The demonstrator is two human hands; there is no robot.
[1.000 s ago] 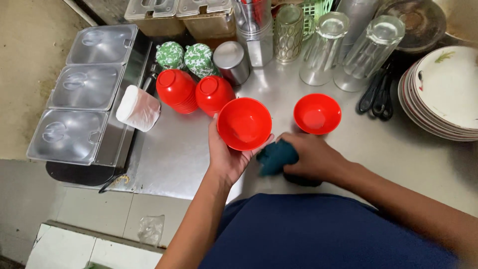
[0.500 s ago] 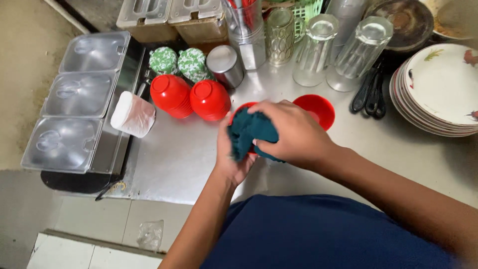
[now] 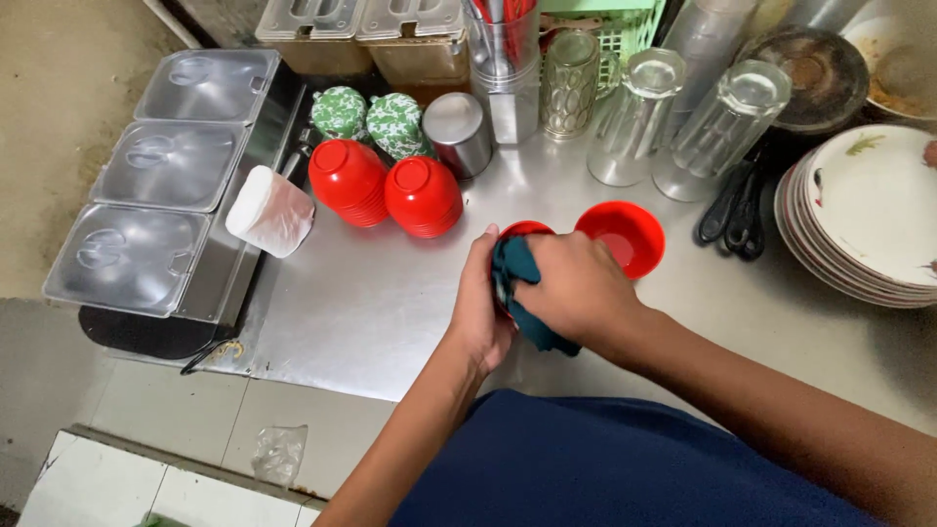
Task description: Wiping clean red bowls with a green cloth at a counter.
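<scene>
At the middle of the head camera's view, on a steel worktop [image 3: 371, 312], a small red bowl [image 3: 522, 231] is held tilted on edge by the left hand [image 3: 481, 307], whose fingers are wrapped around the bowl's near side. Only the upper rim of this bowl is seen; the rest is hidden by both hands. A dark teal cloth [image 3: 517, 283] is gripped in the right hand [image 3: 578, 293] and is pressed into the bowl's open face, so the bowl lies directly between the two hands, touching both. The bowl's mouth is turned toward the right hand, and the cloth comes to it from the right.

Just beyond the right hand, a second red bowl [image 3: 622, 234] is set upright on the worktop, nearer to the right hand than to the left. Further to the left, two stacks of upturned red bowls [image 3: 386, 185] are placed beside a white lidded tub [image 3: 270, 210]. Upturned drinking glasses [image 3: 673, 122] are seen at the back, and a stack of white plates [image 3: 864, 215] is at the right edge.
</scene>
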